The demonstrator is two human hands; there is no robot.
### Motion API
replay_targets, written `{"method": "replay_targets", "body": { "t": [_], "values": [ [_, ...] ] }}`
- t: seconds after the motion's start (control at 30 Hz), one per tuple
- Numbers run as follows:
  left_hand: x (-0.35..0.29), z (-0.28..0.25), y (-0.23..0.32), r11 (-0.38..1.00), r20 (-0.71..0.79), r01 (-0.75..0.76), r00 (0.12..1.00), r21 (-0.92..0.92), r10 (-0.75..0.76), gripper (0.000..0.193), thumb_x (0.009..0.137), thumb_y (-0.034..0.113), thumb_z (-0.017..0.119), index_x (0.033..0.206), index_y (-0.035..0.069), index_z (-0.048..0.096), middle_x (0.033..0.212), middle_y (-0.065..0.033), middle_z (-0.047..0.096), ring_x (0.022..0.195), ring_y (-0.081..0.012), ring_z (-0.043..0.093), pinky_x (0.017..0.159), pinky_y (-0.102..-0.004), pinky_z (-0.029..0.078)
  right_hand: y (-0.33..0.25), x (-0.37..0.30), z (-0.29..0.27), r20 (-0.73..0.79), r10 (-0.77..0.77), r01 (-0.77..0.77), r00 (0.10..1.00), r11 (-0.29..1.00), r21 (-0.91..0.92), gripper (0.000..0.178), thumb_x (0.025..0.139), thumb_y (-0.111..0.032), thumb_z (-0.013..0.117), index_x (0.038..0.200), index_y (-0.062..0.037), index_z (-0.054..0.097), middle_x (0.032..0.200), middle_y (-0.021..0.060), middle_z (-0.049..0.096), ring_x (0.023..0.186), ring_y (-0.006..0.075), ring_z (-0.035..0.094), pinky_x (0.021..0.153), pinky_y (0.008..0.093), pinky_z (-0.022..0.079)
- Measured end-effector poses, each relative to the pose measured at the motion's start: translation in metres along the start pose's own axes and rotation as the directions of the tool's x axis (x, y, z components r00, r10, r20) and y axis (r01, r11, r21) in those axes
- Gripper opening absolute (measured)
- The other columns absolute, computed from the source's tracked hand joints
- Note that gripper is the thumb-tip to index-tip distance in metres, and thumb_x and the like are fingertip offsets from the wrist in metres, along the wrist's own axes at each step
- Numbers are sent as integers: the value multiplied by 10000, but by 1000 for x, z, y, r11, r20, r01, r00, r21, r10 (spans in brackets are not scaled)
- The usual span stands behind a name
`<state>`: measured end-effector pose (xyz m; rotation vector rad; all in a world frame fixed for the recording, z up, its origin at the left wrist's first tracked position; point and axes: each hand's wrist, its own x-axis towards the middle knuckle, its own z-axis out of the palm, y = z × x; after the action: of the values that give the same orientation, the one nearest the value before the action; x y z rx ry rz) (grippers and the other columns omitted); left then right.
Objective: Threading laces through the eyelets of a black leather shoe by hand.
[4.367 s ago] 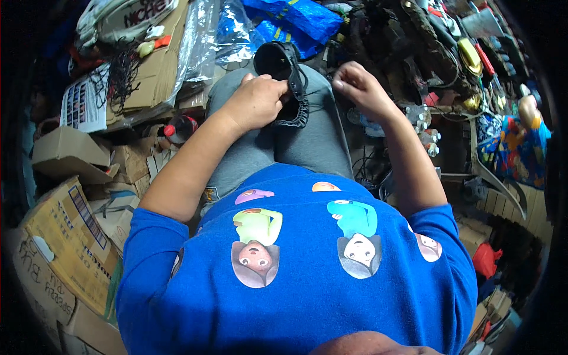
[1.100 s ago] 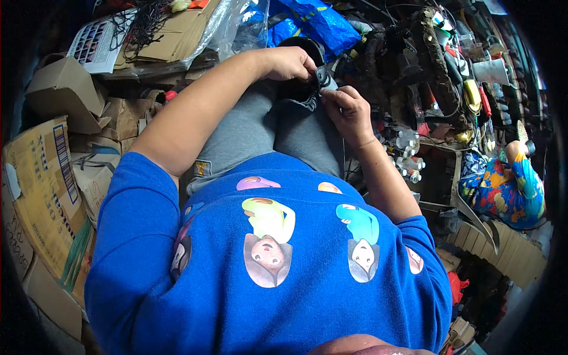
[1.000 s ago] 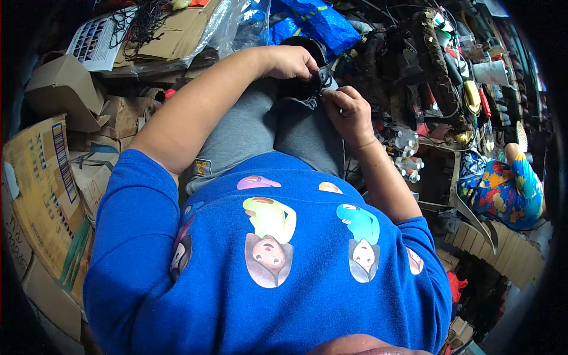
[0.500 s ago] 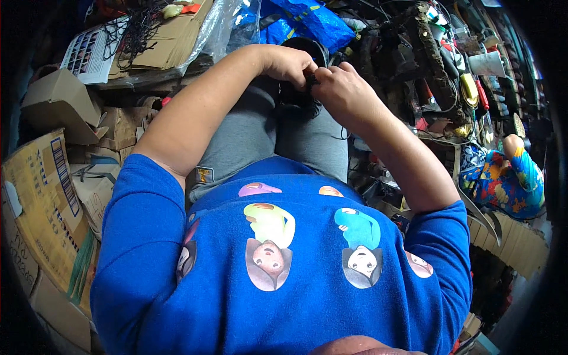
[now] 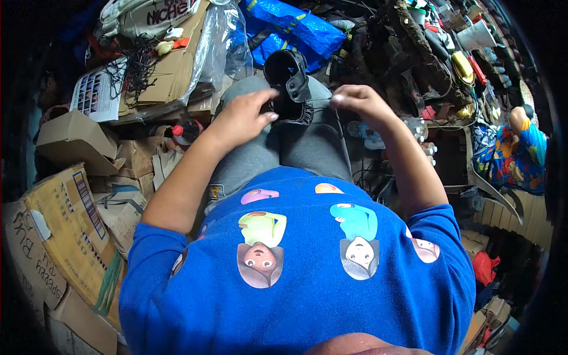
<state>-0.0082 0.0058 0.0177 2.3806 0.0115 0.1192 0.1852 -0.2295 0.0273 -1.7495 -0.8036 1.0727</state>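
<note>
A black shoe-like piece (image 5: 296,89) rests across my thighs, with a dark opening, a strap bearing two round studs and a gathered edge on the side near me. My left hand (image 5: 245,120) is at its left side, thumb and fingers parted, with nothing visible between them. Off to the right, my right hand (image 5: 361,105) is raised with thumb and fingertips pinched together. A thin dark thread (image 5: 321,109) runs from the black piece toward that pinch. The finest detail at the fingertips is too small to make out.
Cardboard boxes (image 5: 74,142) crowd the left, beside a red-capped bottle (image 5: 188,131). Beyond my knees lie a blue plastic bag (image 5: 296,29) and a board with tangled black cords (image 5: 142,74). Tools and a white cup (image 5: 475,36) fill the right, where another person's colourful sleeve (image 5: 535,145) shows.
My hands, which were together at the black piece, have moved apart: the left back toward me and leftward, the right outward. The black piece's strap and opening now show.
</note>
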Motion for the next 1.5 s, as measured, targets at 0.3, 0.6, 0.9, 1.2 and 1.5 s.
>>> {"method": "replay_targets", "body": {
  "t": [0.3, 0.6, 0.9, 1.2, 1.5],
  "values": [
    [-12, -62, -17, 836, 298, 522, 781, 168, -548, 274, 851, 273, 614, 887, 5, 663, 835, -77, 647, 774, -159, 573, 735, -284, 443, 7, -34, 1, -285, 26, -2, 958, 997, 81, 300, 903, -323, 556, 971, -50, 659, 738, -5, 611, 735, 116, 558, 708, 287, 439],
    [52, -13, -31, -206, 120, 36, 903, -978, -413, 421, 964, 308, 411, 579, 148, 347, 526, 2, 296, 499, -137, 306, 661, -342, 374, 28, -32, 46, -163, -331, 43, 930, 537, -843, 348, 890, -342, 508, 672, -76, 556, 630, 114, 585, 645, 300, 575, 692, 405, 372],
    [42, -60, -81, 713, -69, 450, 819, -538, -570, 371, 910, 360, 534, 856, 3, 620, 994, -187, 642, 894, -265, 632, 863, -385, 462, 54, -57, 25, -167, 219, -42, 961, 714, 699, 399, 880, -377, 544, 1156, -89, 565, 836, 17, 568, 788, 117, 515, 694, 239, 386],
    [85, 17, -18, 858, 235, 185, 969, -478, -78, 608, 700, 324, 780, 1159, 16, 528, 1170, -125, 510, 1086, -224, 494, 931, -354, 400, 2, -11, 16, -245, -216, 109, 945, 916, -386, 357, 866, -359, 584, 911, -13, 656, 899, 135, 610, 840, 222, 580, 758, 335, 448],
    [85, 17, -12, 987, 306, 50, 952, -156, 0, 418, 705, 303, 762, 927, -14, 605, 963, -141, 536, 921, -213, 525, 829, -331, 419, -14, 0, 27, 127, -19, 82, 992, 858, -507, 321, 872, -238, 579, 721, 32, 494, 619, 101, 417, 601, 130, 426, 565, 332, 389]
  ]
}}
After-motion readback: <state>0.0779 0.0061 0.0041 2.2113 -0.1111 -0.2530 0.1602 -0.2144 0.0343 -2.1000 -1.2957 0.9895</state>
